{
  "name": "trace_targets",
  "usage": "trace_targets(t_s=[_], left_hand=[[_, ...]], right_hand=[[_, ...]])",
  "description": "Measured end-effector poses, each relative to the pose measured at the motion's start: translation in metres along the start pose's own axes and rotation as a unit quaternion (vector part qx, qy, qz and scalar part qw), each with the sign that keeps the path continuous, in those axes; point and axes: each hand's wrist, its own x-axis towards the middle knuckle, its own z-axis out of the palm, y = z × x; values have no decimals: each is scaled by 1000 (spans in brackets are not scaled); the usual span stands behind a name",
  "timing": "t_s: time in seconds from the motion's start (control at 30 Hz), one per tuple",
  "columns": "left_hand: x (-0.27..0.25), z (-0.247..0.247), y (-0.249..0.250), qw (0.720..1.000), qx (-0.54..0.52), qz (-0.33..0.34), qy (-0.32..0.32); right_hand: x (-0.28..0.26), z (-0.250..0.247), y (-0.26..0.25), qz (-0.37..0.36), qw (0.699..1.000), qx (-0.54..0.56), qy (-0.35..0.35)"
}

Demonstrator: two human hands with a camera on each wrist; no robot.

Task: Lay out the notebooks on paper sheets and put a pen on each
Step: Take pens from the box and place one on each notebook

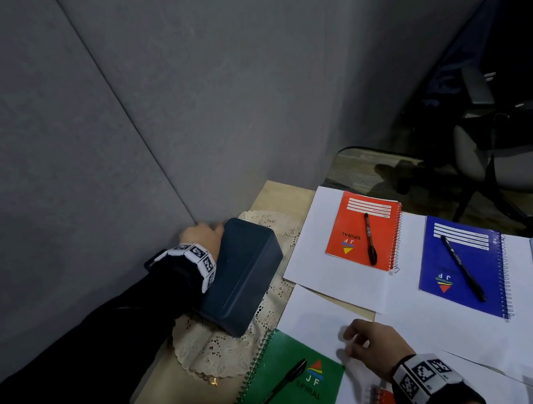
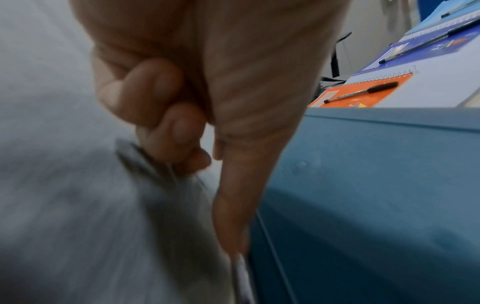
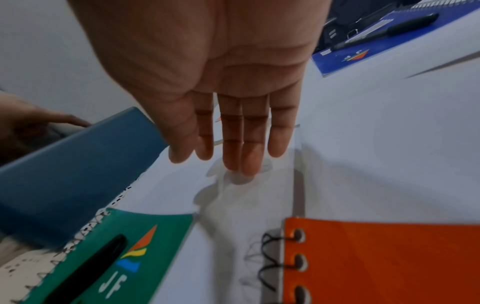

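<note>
Right hand (image 1: pixel 370 342) lies flat, fingers straight, on smooth white paper (image 1: pixel 317 321); left hand (image 1: pixel 200 234) curls beside a matte blue box (image 1: pixel 243 276), grasping unclear.

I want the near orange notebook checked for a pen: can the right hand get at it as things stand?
Probably yes. The right hand is open, holds nothing, and the orange notebook lies uncovered just beneath its wrist.
</note>
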Motion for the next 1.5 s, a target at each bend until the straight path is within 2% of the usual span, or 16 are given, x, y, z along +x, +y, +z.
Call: trace_targets(t_s=[0.17, 0.33, 0.47, 0.63, 0.83, 0.93, 1.1, 1.23, 1.3, 1.43, 1.5], left_hand=[[20, -5, 1, 1000, -16, 11, -14], [23, -4, 5, 998, 54, 35, -26], [12, -11, 1, 997, 56, 47, -9], [6, -14, 1, 999, 12, 50, 7], [-6, -7, -5, 995, -69, 71, 32], [-15, -8, -3, 985, -139, 74, 76], [-35, -30, 16, 947, -254, 102, 169], [-65, -54, 45, 898, -368, 126, 205], [-77, -60, 64, 869, -424, 147, 209], [-95, -70, 109, 830, -498, 185, 172], [-104, -76, 133, 794, -554, 196, 154]], right_hand=[[-2, -11, 11, 12, 1000, 7, 8], [-4, -16, 19, 28, 999, 17, 10], [0, -13, 19, 32, 999, 24, 12], [8, -6, 17, 15, 1000, 3, 20], [7, -1, 13, -6, 997, -72, 18], [9, 0, 14, -2, 996, -92, 17], [10, -1, 13, 5, 994, -104, 17], [6, -7, 12, 17, 998, -68, 7], [1, -12, 13, 14, 999, -33, 26], [-17, -28, 17, -5, 993, 64, 101], [-25, -37, 20, -8, 982, 138, 130]])
